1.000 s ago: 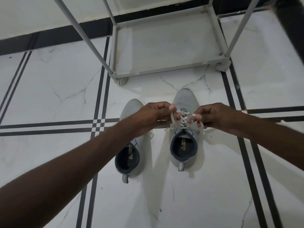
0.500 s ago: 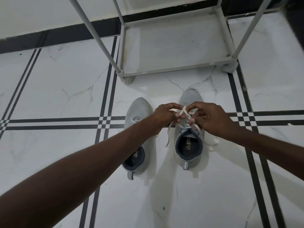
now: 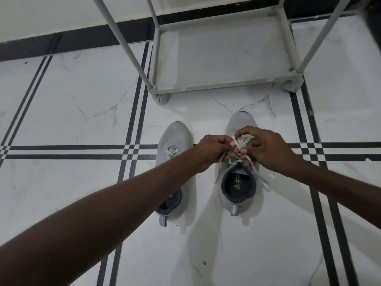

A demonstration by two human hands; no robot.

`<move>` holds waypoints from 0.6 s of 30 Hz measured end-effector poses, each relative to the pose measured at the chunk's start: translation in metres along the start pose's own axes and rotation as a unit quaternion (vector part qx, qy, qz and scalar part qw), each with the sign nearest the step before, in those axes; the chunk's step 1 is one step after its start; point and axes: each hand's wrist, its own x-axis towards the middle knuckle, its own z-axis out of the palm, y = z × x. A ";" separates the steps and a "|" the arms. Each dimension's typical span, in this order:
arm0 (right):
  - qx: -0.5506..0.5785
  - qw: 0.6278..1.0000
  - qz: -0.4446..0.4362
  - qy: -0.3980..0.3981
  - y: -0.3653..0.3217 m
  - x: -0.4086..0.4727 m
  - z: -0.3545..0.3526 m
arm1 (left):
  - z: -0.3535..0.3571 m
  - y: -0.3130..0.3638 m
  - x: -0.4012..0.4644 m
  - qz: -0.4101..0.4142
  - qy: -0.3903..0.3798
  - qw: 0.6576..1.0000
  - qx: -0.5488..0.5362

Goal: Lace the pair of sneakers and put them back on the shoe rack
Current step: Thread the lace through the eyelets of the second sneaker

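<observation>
Change: both hands have drawn closer together over the right shoe since a second ago, when they held lace loops pulled apart; the view has also tilted up a little, showing more of the rack.
Left hand: the left hand (image 3: 212, 150) sits over the tongue area, its fingers (image 3: 231, 143) pinched narrow on a strand of the lace (image 3: 239, 143).
Right hand: the right hand (image 3: 266, 150) curls over the same spot, fingers closed on the other strand, crossing it against the first (a knot or bow in the making, by my reading).
Right shoe: the right shoe (image 3: 240, 195) stands upright on the floor (image 3: 61, 124), toe toward the shoe rack (image 3: 224, 86), loose lace ends trailing down both sides.
Left shoe: the left shoe (image 3: 175, 139) stands just beside it, partly hidden under the forearm, with a small crossing of lace showing.
Rack: its bottom shelf shows nothing on it; neither shoe is on it yet.
Risk: a pinched strand could slip and the knot fall slack; trailing ends could snag when the shoe is lifted.
Writing: a pale logo and small text sit on the insole of the right shoe, too small to read.
</observation>
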 end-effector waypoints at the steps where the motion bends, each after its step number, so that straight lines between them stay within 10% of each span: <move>1: 0.006 1.000 0.002 -0.006 0.001 0.001 -0.001 | 0.000 0.001 -0.001 -0.008 -0.017 1.000 -0.019; 18: 0.180 0.972 0.109 -0.107 0.034 0.010 -0.012 | 0.002 0.009 -0.012 0.047 -0.054 0.989 0.126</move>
